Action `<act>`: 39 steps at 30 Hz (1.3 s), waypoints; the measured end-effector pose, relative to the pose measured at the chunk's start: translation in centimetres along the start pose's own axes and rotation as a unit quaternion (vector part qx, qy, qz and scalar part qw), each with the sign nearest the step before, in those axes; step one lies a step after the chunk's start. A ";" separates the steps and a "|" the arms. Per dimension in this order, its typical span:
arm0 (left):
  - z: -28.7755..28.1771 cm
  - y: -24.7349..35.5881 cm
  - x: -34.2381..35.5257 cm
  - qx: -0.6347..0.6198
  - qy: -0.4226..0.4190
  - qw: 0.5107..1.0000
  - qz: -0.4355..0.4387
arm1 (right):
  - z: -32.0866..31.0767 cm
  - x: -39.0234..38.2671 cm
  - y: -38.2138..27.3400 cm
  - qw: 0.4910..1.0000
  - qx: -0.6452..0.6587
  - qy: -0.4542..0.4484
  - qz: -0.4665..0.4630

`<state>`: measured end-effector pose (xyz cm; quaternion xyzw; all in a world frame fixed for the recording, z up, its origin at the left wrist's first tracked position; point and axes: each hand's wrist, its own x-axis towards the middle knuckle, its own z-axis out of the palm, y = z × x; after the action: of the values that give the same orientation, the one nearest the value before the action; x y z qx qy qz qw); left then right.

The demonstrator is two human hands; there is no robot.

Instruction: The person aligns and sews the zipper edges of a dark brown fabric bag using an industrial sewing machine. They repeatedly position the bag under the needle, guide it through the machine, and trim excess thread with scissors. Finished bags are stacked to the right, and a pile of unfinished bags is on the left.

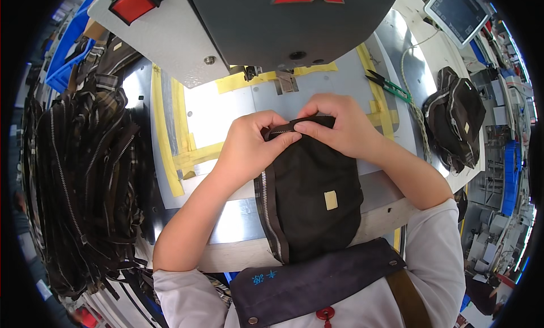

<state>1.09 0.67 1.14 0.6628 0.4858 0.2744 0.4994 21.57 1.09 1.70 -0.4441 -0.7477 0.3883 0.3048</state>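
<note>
Machine head (294, 30): is standing over the far side of the work area, its needle zone lying beyond the hands and apart from the fabric.
Work plate (215, 110): is lying beneath the head; yellow tape (162, 130) is bordering it, probably securing or marking its edges.
Left pile (90, 180): is draping dark, zippered pieces at the table's left, presumably for easy reach.
Zippered fabric piece (317, 175): is lying across the table's front edge, its upper edge raised between both hands over the plate; the loose body is trailing toward the person, likely leaving that edge free for handling.
Right stack (458, 121): is resting well apart, apparently keeping its dark pieces separate.
Left hand (249, 147): is pinching the upper edge narrowly near the zipper (265, 203), seemingly steadying it.
Right hand (334, 124): is pinching the same edge just beside, probably keeping it aligned.
Green-handled snips (391, 87): are lying right of the plate, unheld, conveniently near the right hand.
Pale tab (331, 200): is facing upward on the piece.
</note>
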 end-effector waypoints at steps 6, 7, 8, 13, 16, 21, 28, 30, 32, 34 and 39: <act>-0.2 0.1 0.0 -0.016 -0.025 1.000 -0.004 | -0.6 0.3 0.5 0.996 0.070 -0.034 0.046; -0.3 0.0 0.1 -0.028 -0.031 0.999 -0.001 | -0.7 0.4 0.9 0.994 0.089 -0.038 0.050; -0.4 0.0 0.1 -0.028 -0.037 0.999 0.000 | -0.8 0.4 1.0 0.992 0.109 -0.041 0.054; 0.0 -0.4 -0.1 -0.059 -0.011 0.998 0.022 | -0.8 0.2 0.7 0.995 0.071 -0.051 0.040; 0.2 -0.3 -0.3 0.016 0.014 0.999 0.041 | -0.5 0.2 0.7 0.998 0.041 -0.041 0.018; -0.3 0.1 -0.2 0.044 -0.001 0.997 0.070 | -0.5 0.4 1.4 0.992 0.114 -0.043 0.015; -0.9 -0.5 0.2 -0.028 -0.060 0.998 0.006 | -0.9 0.3 0.2 0.999 0.021 -0.047 0.009; -0.4 -0.8 0.1 -0.024 -0.031 0.999 0.028 | -0.8 0.2 0.2 0.999 0.028 -0.039 0.021; -0.1 -1.0 0.1 -0.024 -0.009 0.999 0.047 | -0.5 0.2 0.3 0.997 0.060 -0.019 0.039; 0.1 -1.0 0.1 -0.031 0.005 0.998 0.060 | -0.3 0.0 0.9 0.996 0.076 -0.003 0.048; -0.2 -0.5 0.5 0.050 0.045 0.992 0.111 | -0.4 0.6 1.0 0.998 0.040 0.015 0.050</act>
<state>0.92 1.28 0.72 0.7236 0.4443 0.3328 0.4102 22.10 2.10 1.13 -0.4742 -0.7041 0.4258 0.3131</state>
